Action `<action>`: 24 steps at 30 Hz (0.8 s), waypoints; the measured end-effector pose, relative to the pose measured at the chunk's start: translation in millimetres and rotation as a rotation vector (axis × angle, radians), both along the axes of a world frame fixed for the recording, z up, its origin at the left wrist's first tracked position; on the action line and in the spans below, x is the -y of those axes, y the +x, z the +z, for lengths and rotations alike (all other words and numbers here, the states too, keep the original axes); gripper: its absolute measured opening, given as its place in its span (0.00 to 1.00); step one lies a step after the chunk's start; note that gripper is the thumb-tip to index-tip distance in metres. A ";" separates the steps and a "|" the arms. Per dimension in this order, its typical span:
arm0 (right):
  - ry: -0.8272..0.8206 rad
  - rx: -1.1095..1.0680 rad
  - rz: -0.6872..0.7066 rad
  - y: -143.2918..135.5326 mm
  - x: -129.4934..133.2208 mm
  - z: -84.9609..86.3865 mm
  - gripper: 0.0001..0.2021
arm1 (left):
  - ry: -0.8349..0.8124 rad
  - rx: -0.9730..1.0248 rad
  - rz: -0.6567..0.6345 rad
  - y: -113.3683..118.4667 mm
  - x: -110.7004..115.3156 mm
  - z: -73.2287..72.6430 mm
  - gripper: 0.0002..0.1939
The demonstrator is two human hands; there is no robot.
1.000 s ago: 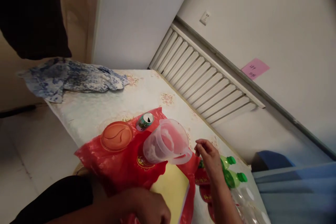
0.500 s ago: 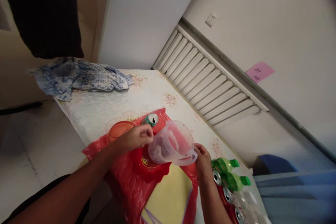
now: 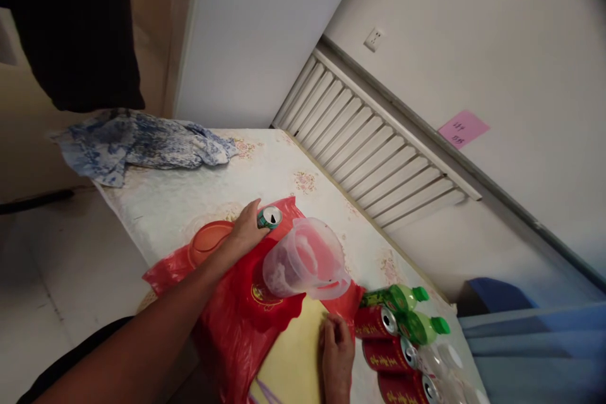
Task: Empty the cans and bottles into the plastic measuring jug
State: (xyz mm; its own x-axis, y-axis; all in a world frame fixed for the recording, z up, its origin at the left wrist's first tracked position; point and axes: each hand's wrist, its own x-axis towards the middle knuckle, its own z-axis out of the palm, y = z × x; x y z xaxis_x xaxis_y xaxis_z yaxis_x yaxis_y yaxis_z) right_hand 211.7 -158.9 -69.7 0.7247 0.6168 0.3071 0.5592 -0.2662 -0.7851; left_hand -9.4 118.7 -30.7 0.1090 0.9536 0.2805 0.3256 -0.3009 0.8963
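My left hand (image 3: 247,228) is wrapped round the near side of a green drink can (image 3: 269,218) with an opened top. The can stands on a spread red plastic bag (image 3: 225,341). Close by, a translucent plastic jug (image 3: 288,268) lies tilted, its mouth and handle toward the right. It rests over a red scalloped dish (image 3: 255,306) with a gold design. Beside my left wrist is an orange round lid or bowl (image 3: 208,240). My right hand (image 3: 337,347) is over the edge of a yellow flat item (image 3: 293,353), fingers curled in, nothing visible in them.
Several red cans (image 3: 386,353) and green bottles (image 3: 409,298) lie at the table's right, with clear bottles beyond. A blue-and-white cloth (image 3: 161,142) lies at the far left on the floral tablecloth (image 3: 265,170). A white radiator (image 3: 374,139) borders the back.
My left hand has gone from beside the jug to the green can. My right hand has left the jug's handle and come down to the yellow item, uncovering the red cans.
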 end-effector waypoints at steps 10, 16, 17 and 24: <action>-0.100 0.086 0.032 -4.5 -1.4 -6.0 0.15 | -0.046 -0.090 -0.081 10.9 -2.4 4.1 0.24; -0.098 0.104 0.022 -4.2 -1.7 -7.6 0.14 | -0.066 -0.092 0.010 9.1 0.7 14.9 0.19; -0.098 0.101 0.022 -4.4 -1.8 -7.6 0.15 | -0.061 -0.076 0.043 7.6 2.1 18.3 0.20; -0.077 0.147 0.017 -5.8 -2.0 -7.8 0.14 | -0.203 0.431 0.020 -9.3 15.4 39.9 0.30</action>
